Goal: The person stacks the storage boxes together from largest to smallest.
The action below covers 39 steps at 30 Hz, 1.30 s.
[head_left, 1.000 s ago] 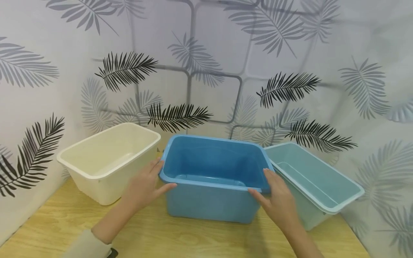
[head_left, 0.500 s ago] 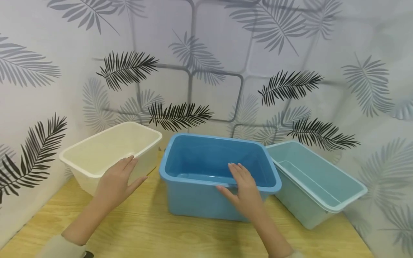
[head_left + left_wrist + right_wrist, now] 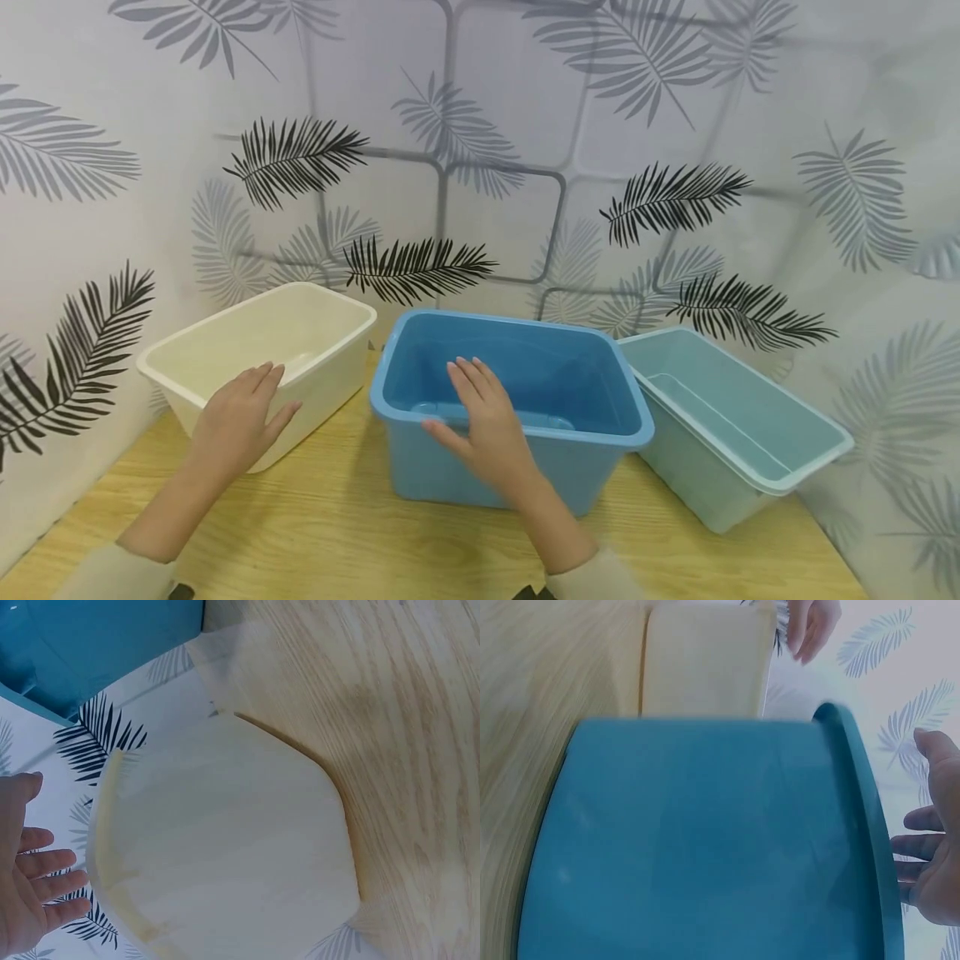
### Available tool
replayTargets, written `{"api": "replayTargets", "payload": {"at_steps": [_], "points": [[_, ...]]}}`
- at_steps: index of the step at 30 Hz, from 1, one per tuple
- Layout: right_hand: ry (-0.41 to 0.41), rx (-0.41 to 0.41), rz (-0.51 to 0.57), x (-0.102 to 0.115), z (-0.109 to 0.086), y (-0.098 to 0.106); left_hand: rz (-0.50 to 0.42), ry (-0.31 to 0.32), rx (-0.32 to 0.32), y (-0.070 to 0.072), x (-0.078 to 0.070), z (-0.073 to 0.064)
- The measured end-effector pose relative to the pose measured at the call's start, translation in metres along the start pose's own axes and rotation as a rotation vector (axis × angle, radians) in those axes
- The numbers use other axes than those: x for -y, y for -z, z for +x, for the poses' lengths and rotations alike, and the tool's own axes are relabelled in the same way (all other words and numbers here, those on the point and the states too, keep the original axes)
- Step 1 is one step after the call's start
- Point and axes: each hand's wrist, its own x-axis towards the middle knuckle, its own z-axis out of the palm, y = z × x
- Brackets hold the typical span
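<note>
A blue plastic tub (image 3: 423, 471) stands in the middle of the wooden table, a cream tub (image 3: 330, 387) to its left. My left hand (image 3: 236, 425) hovers beside the cream tub's near rim with fingers extended. In the left wrist view that hand (image 3: 34, 881) shows spread fingers, close to the rim of the cream tub (image 3: 225, 840). Over the front rim of the blue tub is my right hand (image 3: 487, 425), fingers straight and thumb out. The right wrist view has the hand (image 3: 939, 832) at the rim side of the blue tub (image 3: 697, 840), holding nothing.
A pale teal tub (image 3: 690, 471) sits angled at the right, close against the blue one. Behind the tubs rises a leaf-patterned wall covering (image 3: 502, 92). The wooden tabletop (image 3: 360, 533) runs along the front.
Both hands have come off the blue tub's sides and moved left: the left hand to the cream tub, the right hand across the blue tub's front. The tubs keep their places.
</note>
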Motion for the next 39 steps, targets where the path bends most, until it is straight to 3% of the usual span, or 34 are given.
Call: {"api": "replayTargets", "payload": {"at_steps": [15, 22, 27, 29, 39], "points": [[0.045, 0.057, 0.039, 0.047, 0.035, -0.052, 0.014, 0.034, 0.054, -0.004, 0.01, -0.012], [0.092, 0.055, -0.045, 0.063, 0.046, -0.07, 0.016, -0.001, 0.006, -0.006, 0.011, -0.016], [0.206, 0.039, -0.186, 0.076, 0.044, -0.084, 0.015, 0.003, 0.001, -0.006, 0.015, -0.018], [0.232, 0.043, -0.196, 0.08, 0.044, -0.09, 0.01, 0.005, -0.004, -0.006, 0.015, -0.018], [0.188, 0.114, -0.198, 0.083, 0.049, -0.107, -0.032, 0.041, -0.013, 0.0, 0.011, -0.017]]}}
